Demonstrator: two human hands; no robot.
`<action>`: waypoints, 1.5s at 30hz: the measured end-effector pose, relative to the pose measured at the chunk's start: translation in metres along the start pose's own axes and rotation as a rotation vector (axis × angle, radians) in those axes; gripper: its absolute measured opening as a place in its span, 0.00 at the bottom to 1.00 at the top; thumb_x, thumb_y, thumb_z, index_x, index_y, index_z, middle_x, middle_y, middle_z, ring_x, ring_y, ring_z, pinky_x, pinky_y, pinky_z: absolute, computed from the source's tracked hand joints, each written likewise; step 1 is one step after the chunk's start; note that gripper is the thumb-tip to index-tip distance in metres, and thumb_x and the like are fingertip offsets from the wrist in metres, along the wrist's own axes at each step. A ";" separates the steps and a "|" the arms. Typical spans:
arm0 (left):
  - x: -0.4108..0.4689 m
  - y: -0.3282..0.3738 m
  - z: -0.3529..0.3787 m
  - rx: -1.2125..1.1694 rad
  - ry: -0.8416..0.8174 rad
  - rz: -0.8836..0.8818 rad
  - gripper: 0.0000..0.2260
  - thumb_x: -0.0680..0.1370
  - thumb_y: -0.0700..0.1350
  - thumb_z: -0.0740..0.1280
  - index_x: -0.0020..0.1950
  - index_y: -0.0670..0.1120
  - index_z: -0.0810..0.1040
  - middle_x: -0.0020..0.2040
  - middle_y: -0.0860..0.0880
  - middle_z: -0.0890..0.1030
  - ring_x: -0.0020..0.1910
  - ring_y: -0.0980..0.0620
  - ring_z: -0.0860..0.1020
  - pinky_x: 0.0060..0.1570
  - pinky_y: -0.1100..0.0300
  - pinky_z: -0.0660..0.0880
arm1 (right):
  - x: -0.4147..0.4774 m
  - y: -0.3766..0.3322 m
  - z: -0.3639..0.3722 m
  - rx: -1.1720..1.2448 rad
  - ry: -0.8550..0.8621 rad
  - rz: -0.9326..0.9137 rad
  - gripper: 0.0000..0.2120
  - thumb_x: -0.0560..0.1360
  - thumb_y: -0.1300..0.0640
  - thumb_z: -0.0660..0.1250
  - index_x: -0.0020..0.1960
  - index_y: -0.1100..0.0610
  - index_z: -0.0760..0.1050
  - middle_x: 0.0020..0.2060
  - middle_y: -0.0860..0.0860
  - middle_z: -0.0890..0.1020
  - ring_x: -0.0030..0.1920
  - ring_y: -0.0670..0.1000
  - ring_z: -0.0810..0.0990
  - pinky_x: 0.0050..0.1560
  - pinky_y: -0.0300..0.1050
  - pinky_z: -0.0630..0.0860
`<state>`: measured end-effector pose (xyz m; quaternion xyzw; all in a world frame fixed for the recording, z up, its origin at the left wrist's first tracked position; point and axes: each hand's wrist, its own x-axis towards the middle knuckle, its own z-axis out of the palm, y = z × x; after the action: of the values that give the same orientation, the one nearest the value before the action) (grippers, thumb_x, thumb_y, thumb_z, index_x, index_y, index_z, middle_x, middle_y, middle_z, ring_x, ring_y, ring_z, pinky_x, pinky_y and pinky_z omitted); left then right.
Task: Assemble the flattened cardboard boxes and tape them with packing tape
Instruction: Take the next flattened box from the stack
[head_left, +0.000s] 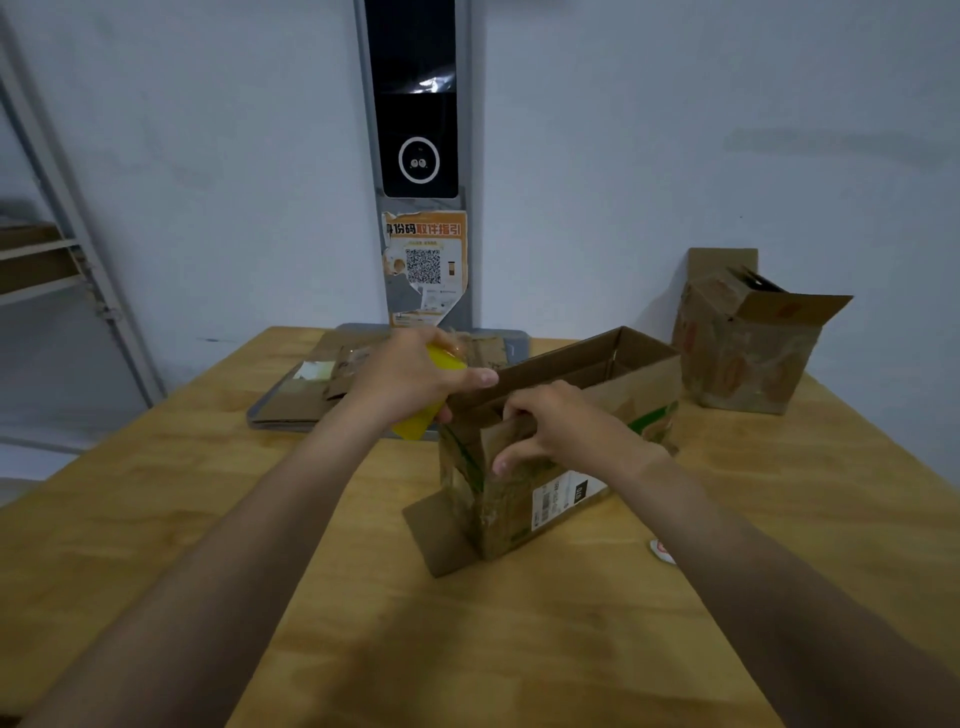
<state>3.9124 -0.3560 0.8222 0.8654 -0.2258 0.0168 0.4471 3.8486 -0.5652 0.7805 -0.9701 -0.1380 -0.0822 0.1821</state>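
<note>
A worn cardboard box (597, 457) with a shipping label stands upright on the wooden table (260, 519), its top open and one flap lying flat toward me. My left hand (405, 379) grips a yellow tape dispenser (415, 421) at the box's near left corner, thumb on the box's rim. My right hand (561, 426) holds the near end of the box, fingers hooked over its folded flap and thumb on its outer face. Most of the dispenser is hidden by my hand.
A second assembled box (743, 358) with open flaps stands at the back right by the wall. Flattened cardboard (322, 384) lies on a grey tray (260, 415) at the back. A small round object (662, 551) lies beside my right forearm. A shelf rack stands at left.
</note>
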 end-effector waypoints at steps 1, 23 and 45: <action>-0.008 0.000 0.000 -0.021 -0.042 0.010 0.29 0.58 0.66 0.81 0.53 0.57 0.78 0.36 0.53 0.86 0.30 0.51 0.85 0.28 0.56 0.80 | 0.000 0.001 -0.001 0.019 -0.018 -0.003 0.21 0.64 0.35 0.79 0.49 0.43 0.75 0.44 0.43 0.79 0.46 0.44 0.76 0.44 0.45 0.78; -0.021 0.026 -0.008 0.654 0.179 0.135 0.21 0.70 0.47 0.79 0.55 0.57 0.71 0.41 0.56 0.74 0.43 0.49 0.79 0.32 0.58 0.71 | -0.037 0.070 -0.048 -0.081 0.190 0.215 0.12 0.76 0.46 0.73 0.59 0.39 0.79 0.51 0.41 0.80 0.54 0.47 0.78 0.48 0.45 0.76; -0.008 0.044 0.062 0.779 -0.061 0.409 0.20 0.74 0.49 0.76 0.56 0.59 0.68 0.45 0.57 0.70 0.45 0.53 0.71 0.33 0.58 0.63 | -0.016 0.100 -0.047 0.237 0.165 0.022 0.23 0.78 0.71 0.56 0.59 0.51 0.82 0.60 0.50 0.82 0.63 0.47 0.76 0.67 0.47 0.72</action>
<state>3.8769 -0.4235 0.8164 0.9069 -0.3824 0.1634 0.0682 3.8584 -0.6767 0.7877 -0.9331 -0.1205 -0.1429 0.3072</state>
